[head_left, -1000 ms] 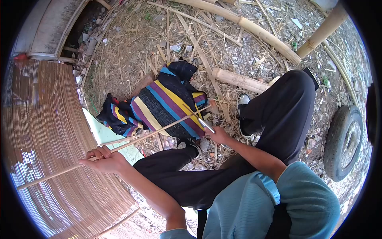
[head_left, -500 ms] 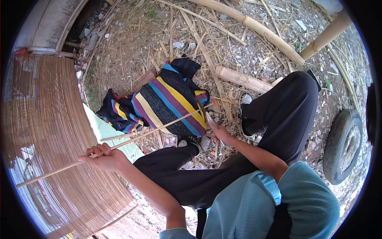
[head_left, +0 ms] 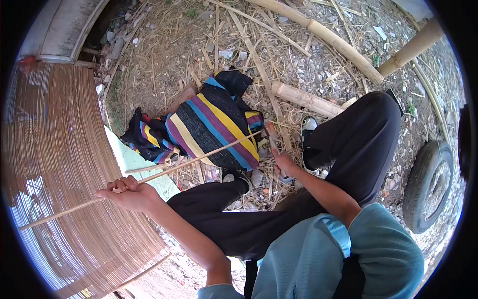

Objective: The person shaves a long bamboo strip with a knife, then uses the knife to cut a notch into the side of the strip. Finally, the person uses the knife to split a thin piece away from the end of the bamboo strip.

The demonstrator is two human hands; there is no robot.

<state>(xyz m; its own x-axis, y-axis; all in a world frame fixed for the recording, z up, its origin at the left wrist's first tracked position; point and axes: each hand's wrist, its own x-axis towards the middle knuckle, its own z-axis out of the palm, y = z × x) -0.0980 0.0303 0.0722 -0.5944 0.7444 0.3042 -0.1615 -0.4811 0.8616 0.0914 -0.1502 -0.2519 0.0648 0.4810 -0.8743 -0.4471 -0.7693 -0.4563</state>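
My left hand [head_left: 130, 194] is closed around a long, thin bamboo stick [head_left: 199, 158], which slants up to the right from the lower left. The stick passes over a striped cloth [head_left: 206, 130] in black, yellow, purple, blue and cream that lies on the ground between my legs. In my right hand [head_left: 286, 164] is a knife [head_left: 272, 137], its blade pointing up and slightly left. The blade's upper part is right at the stick's far end, by the cloth's right edge.
Left of me stands a woven bamboo mat [head_left: 64, 144], with a pale green board [head_left: 119, 152] beside it. Thick bamboo poles [head_left: 333, 42] and a cut bamboo piece [head_left: 306, 99] lie ahead among straw and stones. A tyre [head_left: 429, 187] rests at the right.
My right hand has moved slightly right and down. The knife's blade has swung more upright, to the stick's far end. My left hand still grips the stick in nearly the same place.
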